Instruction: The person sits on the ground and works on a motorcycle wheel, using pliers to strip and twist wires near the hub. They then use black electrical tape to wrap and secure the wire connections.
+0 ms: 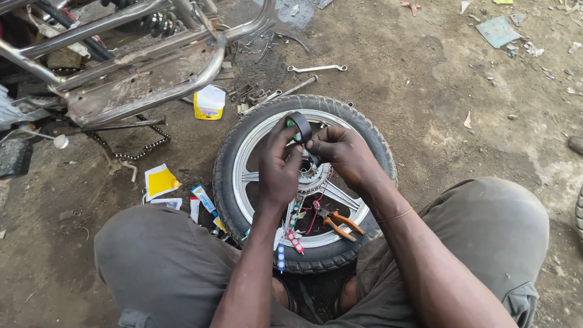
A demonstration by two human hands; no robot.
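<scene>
Tape roll [299,126] upright on edge, pinched between both hands.

Bare forearms, no sleeves; thin orange band on right wrist [395,215]; grey-brown trousers [158,267], pocket flap on right leg.

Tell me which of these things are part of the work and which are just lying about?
In use:
left hand
right hand
roll of black tape
wheel
red wires

Lying about:
orange-handled pliers
spanner
yellow-and-white bottle
chain
metal frame
</scene>
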